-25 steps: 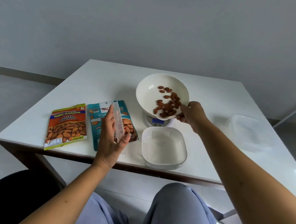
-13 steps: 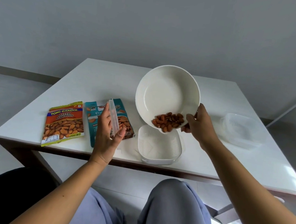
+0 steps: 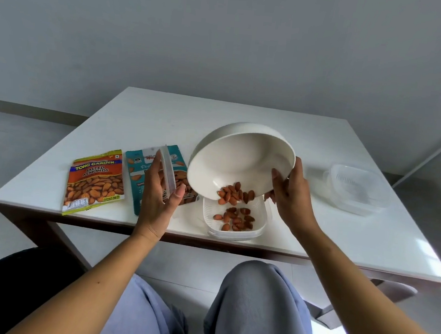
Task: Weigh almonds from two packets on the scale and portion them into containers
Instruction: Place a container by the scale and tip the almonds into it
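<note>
Almonds point(image 3: 234, 195) crowd the low edge of the white bowl point(image 3: 237, 163), which my right hand point(image 3: 290, 197) grips by its rim and holds steeply tipped above the open clear container point(image 3: 236, 219) near the table's point(image 3: 143, 116) front edge. More almonds already lie scattered on that container's ribbed floor. My left hand point(image 3: 159, 201) is clasped around a clear lid point(image 3: 167, 172), standing it on edge just above the teal almond packet point(image 3: 143, 175), which lies flat beside the container. To its left, just beside it, the orange salted almonds packet point(image 3: 94, 179) lies flat as well. Well off to my right sits a second clear container point(image 3: 357, 192), closed with its lid. My knees in grey trousers point(image 3: 257, 305) show below the table.
</note>
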